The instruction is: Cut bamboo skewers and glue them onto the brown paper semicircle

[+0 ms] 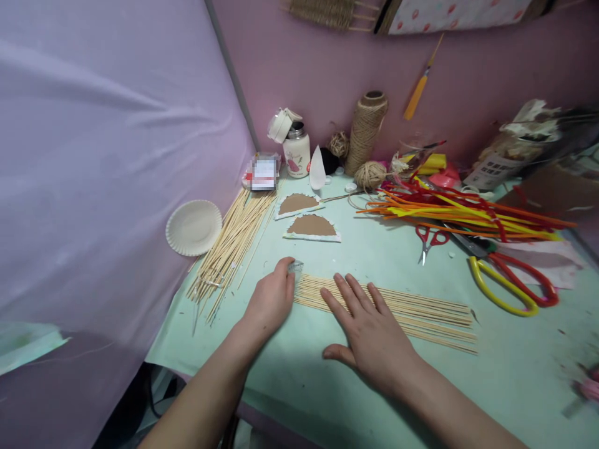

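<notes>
A row of thin wooden sticks (430, 312) lies side by side across the middle of the table. My left hand (271, 296) is closed at their left ends, gripping a small clear plastic piece (296, 268) that stands against the tips; most of that piece is hidden by the fingers. My right hand (369, 330) lies flat over the sticks with its fingers spread and the thumb held apart. Beyond the hands are two half-round brown cardboard pieces (312, 225) with pale fabric edges. A loose pile of more sticks (234, 246) is to the left.
A white paper plate (194, 227) is at the left edge. At the back stand an open bottle (296, 153) and a twine spool (367, 134). On the right are coloured pipe cleaners (463, 212), small red scissors (428, 240) and large red-and-yellow scissors (505, 287).
</notes>
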Action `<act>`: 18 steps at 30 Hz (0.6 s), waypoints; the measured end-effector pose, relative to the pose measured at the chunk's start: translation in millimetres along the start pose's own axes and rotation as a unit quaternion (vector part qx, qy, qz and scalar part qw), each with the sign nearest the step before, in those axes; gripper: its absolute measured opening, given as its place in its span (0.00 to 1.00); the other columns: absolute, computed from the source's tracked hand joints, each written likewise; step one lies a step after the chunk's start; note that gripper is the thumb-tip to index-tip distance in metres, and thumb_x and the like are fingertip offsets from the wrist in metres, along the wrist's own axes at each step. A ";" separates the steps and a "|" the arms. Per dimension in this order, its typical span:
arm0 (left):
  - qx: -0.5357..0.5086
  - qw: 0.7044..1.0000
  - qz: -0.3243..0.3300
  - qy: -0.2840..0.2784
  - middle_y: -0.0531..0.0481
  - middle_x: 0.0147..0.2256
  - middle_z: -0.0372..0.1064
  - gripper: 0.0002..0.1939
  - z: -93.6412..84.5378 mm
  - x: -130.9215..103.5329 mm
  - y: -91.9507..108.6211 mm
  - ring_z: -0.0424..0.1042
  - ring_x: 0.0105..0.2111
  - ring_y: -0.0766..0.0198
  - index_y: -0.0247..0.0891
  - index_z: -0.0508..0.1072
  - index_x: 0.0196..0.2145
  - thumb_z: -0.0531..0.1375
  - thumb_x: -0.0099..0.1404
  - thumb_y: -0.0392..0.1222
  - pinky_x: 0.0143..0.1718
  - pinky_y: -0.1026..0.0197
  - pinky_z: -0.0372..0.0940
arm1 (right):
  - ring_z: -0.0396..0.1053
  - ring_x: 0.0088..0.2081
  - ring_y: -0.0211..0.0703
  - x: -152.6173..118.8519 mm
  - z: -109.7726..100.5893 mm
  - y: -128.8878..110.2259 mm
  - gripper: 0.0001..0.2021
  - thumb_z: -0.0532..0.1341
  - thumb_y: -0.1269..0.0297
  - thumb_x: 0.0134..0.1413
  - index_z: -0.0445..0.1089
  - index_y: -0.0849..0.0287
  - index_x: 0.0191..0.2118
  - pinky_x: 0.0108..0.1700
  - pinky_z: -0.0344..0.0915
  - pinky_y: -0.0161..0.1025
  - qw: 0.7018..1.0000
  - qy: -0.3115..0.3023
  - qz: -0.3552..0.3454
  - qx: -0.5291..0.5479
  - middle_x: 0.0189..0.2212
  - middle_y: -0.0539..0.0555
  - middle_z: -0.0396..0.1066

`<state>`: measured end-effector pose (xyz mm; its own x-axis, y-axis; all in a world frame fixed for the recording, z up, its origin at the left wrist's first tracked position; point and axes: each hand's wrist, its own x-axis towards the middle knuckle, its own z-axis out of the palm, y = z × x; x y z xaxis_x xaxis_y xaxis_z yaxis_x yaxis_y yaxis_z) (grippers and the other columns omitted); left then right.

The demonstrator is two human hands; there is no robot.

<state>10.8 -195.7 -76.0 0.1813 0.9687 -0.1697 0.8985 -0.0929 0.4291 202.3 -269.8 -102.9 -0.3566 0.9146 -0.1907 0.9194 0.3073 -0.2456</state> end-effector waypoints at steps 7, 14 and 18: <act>-0.003 1.000 0.010 0.007 0.42 0.39 0.76 0.20 -0.6 2.0 -4.3 0.74 0.42 0.50 0.37 0.61 0.58 0.46 0.71 0.42 0.42 0.53 0.65 | 0.37 0.69 0.64 0.4 4.9 1.0 0.46 0.59 0.35 0.49 0.49 0.54 0.68 0.64 0.42 0.66 1.000 0.025 -0.007 -0.001 0.69 0.64 0.38; 0.011 1.000 0.006 0.014 0.41 0.40 0.75 0.20 -2.6 0.5 -6.3 0.74 0.42 0.50 0.38 0.61 0.58 0.46 0.71 0.42 0.42 0.54 0.65 | 0.38 0.69 0.64 -0.4 9.9 2.2 0.46 0.59 0.35 0.49 0.48 0.54 0.69 0.65 0.41 0.66 0.999 0.043 -0.014 -0.003 0.69 0.64 0.39; 0.035 0.999 0.008 0.007 0.40 0.40 0.75 0.20 -1.3 -0.3 0.0 0.75 0.41 0.49 0.38 0.60 0.58 0.45 0.71 0.43 0.40 0.54 0.64 | 0.39 0.69 0.64 -0.6 8.8 2.2 0.46 0.59 0.35 0.50 0.48 0.54 0.69 0.64 0.42 0.65 0.999 0.051 -0.017 -0.001 0.69 0.64 0.40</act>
<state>10.2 -195.6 -74.8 0.1914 0.9700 -0.1501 0.9213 -0.1248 0.3683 203.1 -272.0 -111.7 -0.3697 0.9252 -0.0852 0.9072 0.3397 -0.2482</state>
